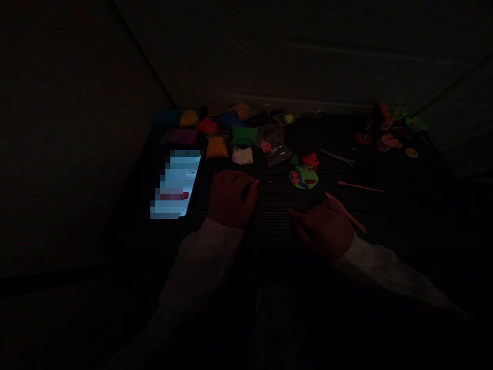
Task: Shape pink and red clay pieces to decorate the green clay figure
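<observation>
The scene is very dark. My left hand (233,199) is closed, thumb and fingertips together near the table's middle; a tiny pale spot shows at the fingertips, too small to name. My right hand (325,228) rests low over the table with its index finger stretched out to the left. Along its far side lies a pink modelling-clay knife (348,215), close to or touching the knuckles. Beyond both hands sits a round green clay disc (303,179) with pink, blue and dark red pieces on it. Red and white clay (310,161) stands at its far edge.
A lit phone (181,185) lies left of my left hand. Several bags of coloured clay (244,135) line the back. Scissors (339,156) and a thin pink tool (362,187) are at right, with colourful clay figures (389,140) behind. A wall or panel (327,67) rises beyond.
</observation>
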The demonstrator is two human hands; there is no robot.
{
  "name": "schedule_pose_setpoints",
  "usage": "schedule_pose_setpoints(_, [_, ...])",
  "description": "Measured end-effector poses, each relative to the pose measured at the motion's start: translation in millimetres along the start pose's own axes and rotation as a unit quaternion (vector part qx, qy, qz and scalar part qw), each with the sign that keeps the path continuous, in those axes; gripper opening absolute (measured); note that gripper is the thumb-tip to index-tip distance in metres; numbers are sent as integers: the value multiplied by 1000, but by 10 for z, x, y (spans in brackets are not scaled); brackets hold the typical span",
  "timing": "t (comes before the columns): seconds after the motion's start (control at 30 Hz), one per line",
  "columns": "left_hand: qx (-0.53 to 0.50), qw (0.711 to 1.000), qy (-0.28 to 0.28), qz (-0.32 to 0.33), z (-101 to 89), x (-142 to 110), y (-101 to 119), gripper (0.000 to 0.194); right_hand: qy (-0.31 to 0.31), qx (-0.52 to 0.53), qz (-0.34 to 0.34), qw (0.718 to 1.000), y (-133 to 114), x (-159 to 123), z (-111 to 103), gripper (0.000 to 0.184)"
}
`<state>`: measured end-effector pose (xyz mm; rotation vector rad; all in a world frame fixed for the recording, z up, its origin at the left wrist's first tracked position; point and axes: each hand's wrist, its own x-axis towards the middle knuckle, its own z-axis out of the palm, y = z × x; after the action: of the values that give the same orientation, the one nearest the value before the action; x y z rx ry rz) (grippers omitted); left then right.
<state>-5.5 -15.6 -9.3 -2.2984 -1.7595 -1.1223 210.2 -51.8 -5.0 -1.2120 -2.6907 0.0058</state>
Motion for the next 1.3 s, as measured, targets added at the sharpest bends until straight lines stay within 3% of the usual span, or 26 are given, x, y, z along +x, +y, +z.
schedule_pose_setpoints(0.27, [1,1000,-8,-1,-3,6,3,13,20,35,21,999,22,-10,15,30])
schedule_pose_setpoints(0.5, [-4,1000,8,10,-4,8,28,13,33,100,80,991,76,11,-1,27])
schedule_pose_setpoints(0.63, [-25,999,-23,27,-4,-13,68,12,13,134,109,985,92,32,-10,25])
schedule_pose_setpoints(0.8, [-44,995,-71,53,-25,-53,127,11,-9,142,91,986,89,124,-39,21])
schedule_pose_setpoints(1.03, [-46,991,-116,41,-81,-57,142,12,-50,123,64,989,136,227,-86,20])
schedule_pose_setpoints(1.3, [-42,989,-133,41,-93,-65,123,16,-50,111,38,992,176,244,-93,19])
